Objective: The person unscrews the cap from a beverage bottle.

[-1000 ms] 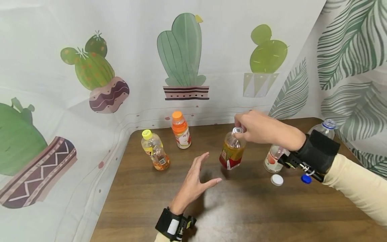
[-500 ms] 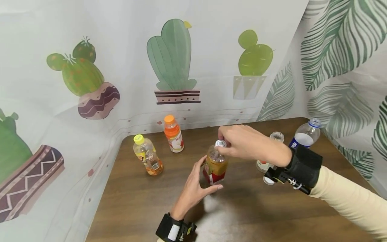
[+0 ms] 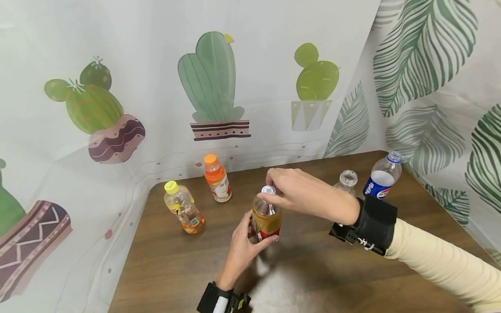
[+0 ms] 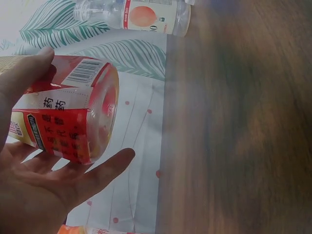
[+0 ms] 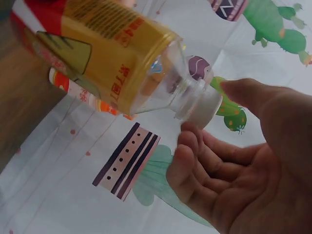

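A clear plastic bottle [image 3: 267, 219] with a gold and red label and a white cap [image 3: 268, 190] is between both hands. My left hand [image 3: 242, 250] grips the lower body, with the thumb on the near side and fingers around the far side. In the left wrist view the bottle's red base [image 4: 102, 114] shows against the backdrop, little finger extended beside it. From above, my right hand [image 3: 301, 191] pinches the cap between thumb and fingers. In the right wrist view the cap [image 5: 204, 108] sits on the bottle's neck, thumb and fingertips at its edge.
A yellow-capped bottle [image 3: 185, 208] and an orange-capped bottle [image 3: 218, 179] stand at the table's left back. At right are an uncapped clear bottle [image 3: 347, 180], partly hidden by my right arm, and an uncapped Pepsi bottle [image 3: 381, 178]. A printed cloth [image 3: 270, 87] hangs behind.
My right hand has brought the bottle left and nearer to me, into my left hand, whose fingers have closed around it. The head view has shifted to the right.
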### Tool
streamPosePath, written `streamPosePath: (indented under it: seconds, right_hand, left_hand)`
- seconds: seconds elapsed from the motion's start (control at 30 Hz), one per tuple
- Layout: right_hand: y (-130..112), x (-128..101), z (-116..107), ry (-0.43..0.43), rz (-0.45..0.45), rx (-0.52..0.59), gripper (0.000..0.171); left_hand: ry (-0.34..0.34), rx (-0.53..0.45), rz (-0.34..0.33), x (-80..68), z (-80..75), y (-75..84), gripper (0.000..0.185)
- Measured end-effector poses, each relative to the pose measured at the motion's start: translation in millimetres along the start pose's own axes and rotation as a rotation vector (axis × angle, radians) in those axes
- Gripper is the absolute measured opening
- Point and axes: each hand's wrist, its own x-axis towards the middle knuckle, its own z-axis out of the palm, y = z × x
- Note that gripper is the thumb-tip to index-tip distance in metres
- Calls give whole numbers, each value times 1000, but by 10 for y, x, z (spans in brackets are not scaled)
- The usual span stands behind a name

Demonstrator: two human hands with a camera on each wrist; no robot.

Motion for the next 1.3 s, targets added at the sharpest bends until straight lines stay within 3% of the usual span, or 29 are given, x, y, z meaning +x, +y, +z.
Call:
streamPosePath:
  seconds: [0.23,0.5,0.9,1.3]
  right_hand:
    - [-19,-16,113,98,5,-114,38]
    - [-36,-24,276,274,-13,-255,39]
    - [23,-17,318,347,-190,-140,31]
    - [93,-9,261,301,-375,-110,25]
  left_hand:
    - [51,23,-17,-5,-13,-13,78]
    - [62,79,15,11,-6,19,77]
    - [61,56,34,1,-133,78,71]
    - [11,30,31,-27,-220,87,70]
